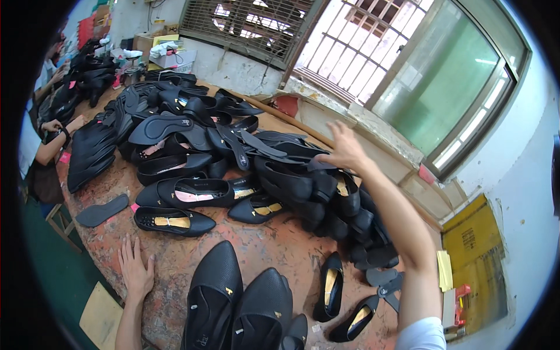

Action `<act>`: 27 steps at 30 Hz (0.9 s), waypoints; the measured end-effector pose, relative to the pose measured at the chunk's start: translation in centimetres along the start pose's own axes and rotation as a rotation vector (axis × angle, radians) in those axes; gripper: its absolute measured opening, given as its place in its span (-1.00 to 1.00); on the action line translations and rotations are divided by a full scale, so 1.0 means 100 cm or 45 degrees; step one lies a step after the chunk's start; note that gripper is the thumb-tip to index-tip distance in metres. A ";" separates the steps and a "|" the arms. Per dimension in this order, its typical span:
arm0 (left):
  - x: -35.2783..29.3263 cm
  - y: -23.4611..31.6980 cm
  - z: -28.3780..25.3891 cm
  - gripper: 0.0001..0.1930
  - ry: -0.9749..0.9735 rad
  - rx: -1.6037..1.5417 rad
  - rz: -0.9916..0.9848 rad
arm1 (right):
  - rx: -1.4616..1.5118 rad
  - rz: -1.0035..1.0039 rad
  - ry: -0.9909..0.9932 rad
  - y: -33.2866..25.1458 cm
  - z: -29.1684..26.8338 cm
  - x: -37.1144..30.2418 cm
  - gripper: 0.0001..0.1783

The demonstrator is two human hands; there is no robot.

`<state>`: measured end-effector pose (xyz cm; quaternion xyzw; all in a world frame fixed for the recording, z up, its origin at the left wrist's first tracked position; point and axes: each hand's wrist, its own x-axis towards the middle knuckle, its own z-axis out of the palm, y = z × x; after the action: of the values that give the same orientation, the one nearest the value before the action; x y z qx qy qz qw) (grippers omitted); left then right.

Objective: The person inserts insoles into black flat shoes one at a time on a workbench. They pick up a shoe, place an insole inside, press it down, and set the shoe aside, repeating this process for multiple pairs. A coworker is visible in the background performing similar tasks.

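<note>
My left hand (135, 268) lies flat on the worn reddish workbench (256, 236), fingers stretched out and holding nothing. Just beyond it are a loose dark grey insole (102, 211) and a black pointed shoe (174, 221) with a tan inside. My right arm reaches across to the far side of a big heap of black shoes (284, 181). There my right hand (345, 149) is raised with its fingers spread, its thumb beside the dark insoles (286, 153) on top. Whether the thumb touches one is unclear. Large black pointed flats (213, 280) with small gold ornaments stand closest to me.
Two smaller black shoes (331, 286) and grey sole-shaped pieces (386, 281) lie at the right. A barred window (361, 46) and a yellow board (475, 262) border the bench. At the far left, another person's arm (52, 146) rests near more black shoes.
</note>
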<state>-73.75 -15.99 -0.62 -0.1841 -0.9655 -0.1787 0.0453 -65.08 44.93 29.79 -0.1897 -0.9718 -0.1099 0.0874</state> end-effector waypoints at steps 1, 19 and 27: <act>0.000 0.001 0.002 -0.22 -0.003 -0.017 0.004 | -0.132 0.027 -0.097 -0.010 0.023 0.027 0.45; -0.002 -0.003 -0.004 -0.21 0.003 0.044 -0.049 | -0.460 -0.284 -0.419 -0.036 0.133 0.089 -0.29; 0.004 -0.006 0.003 -0.23 0.013 0.108 -0.041 | -0.534 -0.210 -0.070 0.101 -0.077 -0.071 -0.24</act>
<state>-74.40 -16.26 -1.04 -0.1655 -0.9748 -0.1391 0.0550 -53.72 49.67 37.47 -0.1267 -0.9418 -0.3111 0.0101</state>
